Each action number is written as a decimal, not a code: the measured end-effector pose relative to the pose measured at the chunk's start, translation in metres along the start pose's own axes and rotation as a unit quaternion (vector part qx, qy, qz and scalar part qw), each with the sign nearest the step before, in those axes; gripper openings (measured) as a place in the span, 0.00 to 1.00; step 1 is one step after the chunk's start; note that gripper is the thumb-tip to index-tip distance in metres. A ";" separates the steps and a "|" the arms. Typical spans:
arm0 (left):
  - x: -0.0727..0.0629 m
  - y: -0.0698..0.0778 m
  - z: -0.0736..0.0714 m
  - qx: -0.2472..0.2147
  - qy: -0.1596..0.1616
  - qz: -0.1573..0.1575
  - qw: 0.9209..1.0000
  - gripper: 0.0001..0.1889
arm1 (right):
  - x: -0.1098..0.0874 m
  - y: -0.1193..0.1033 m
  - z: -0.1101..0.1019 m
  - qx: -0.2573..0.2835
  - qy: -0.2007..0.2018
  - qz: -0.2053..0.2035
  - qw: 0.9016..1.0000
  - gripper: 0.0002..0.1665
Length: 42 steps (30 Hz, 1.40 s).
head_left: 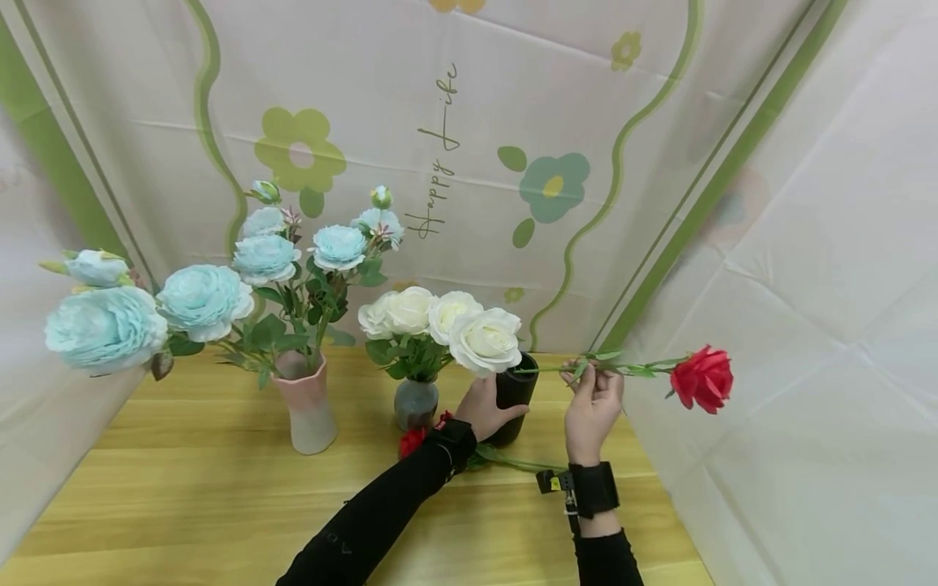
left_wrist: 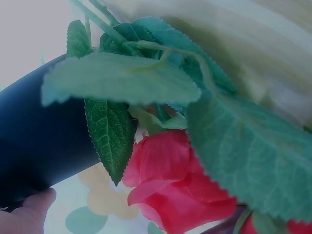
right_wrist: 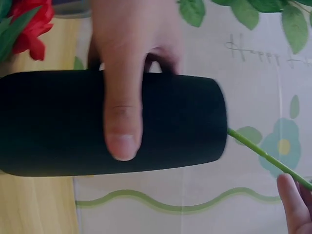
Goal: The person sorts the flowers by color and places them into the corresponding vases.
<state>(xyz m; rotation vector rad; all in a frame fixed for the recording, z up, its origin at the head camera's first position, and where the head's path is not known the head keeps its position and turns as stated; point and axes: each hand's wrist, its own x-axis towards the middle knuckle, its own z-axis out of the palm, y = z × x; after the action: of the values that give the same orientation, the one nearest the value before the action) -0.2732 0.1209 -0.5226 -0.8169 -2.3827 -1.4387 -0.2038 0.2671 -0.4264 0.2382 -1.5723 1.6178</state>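
My left hand (head_left: pixel 484 409) grips the black vase (head_left: pixel 516 392), its thumb across the side, as the right wrist view shows closely. To the right of the vase, my right hand (head_left: pixel 593 405) pinches the green stem of a red rose (head_left: pixel 702 379). The rose lies nearly level, bloom pointing right, and its stem end (right_wrist: pixel 239 136) meets the vase mouth. How deep the stem sits inside is hidden. More red roses (left_wrist: pixel 178 187) with serrated leaves lie on the table by my left wrist, partly covered by the forearm.
White roses (head_left: pixel 484 340) in a small grey vase (head_left: pixel 416 404) stand just left of the black vase. Further left, tall pale blue flowers (head_left: pixel 205 301) lean out of a pink and white vase (head_left: pixel 313 415). A printed curtain (head_left: pixel 410 98) hangs behind the wooden table (head_left: pixel 205 496).
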 end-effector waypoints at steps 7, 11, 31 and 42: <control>-0.001 0.005 -0.003 0.004 -0.011 -0.010 1.000 0.55 | -0.005 -0.008 0.011 -0.049 -0.071 0.034 0.996 0.13; -0.001 0.008 -0.005 0.002 -0.012 -0.010 1.000 0.56 | -0.008 -0.005 0.015 -0.077 -0.105 0.036 0.991 0.13; -0.001 0.000 -0.003 0.016 -0.009 0.002 1.000 0.53 | -0.003 0.025 0.023 -0.295 -0.206 -0.139 0.923 0.07; -0.001 -0.002 -0.002 0.019 -0.011 0.006 1.000 0.52 | -0.004 0.033 0.024 -0.290 -0.198 -0.147 0.925 0.04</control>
<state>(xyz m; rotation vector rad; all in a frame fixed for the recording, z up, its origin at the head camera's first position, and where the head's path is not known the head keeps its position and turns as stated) -0.2736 0.1179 -0.5237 -0.8404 -2.4094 -1.3817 -0.2331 0.2486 -0.4492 0.4724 -2.1311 0.8511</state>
